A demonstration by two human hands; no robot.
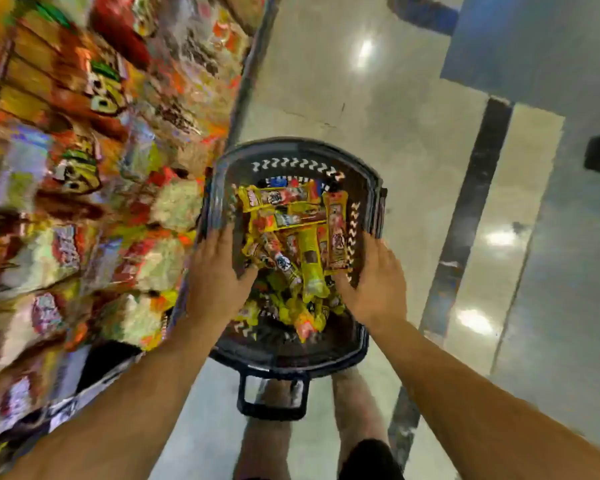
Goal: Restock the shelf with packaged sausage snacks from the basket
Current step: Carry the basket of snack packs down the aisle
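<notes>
Down in the basket (293, 355), the left hand (219, 271) and right hand (371, 282) are reaching with loose, half-open fingers around light, slippery sausage snack packs (291, 230), holding none yet.

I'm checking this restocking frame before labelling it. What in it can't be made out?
Head view only:
- Left hand and right hand: fingertips buried among the yellow sausage snack packets, so grip unclear.
- Dark plastic basket: bottom hidden by packets.
- Shelf of colourful snack bags: motion-blurred, labels unreadable, cut off at the left edge.
</notes>
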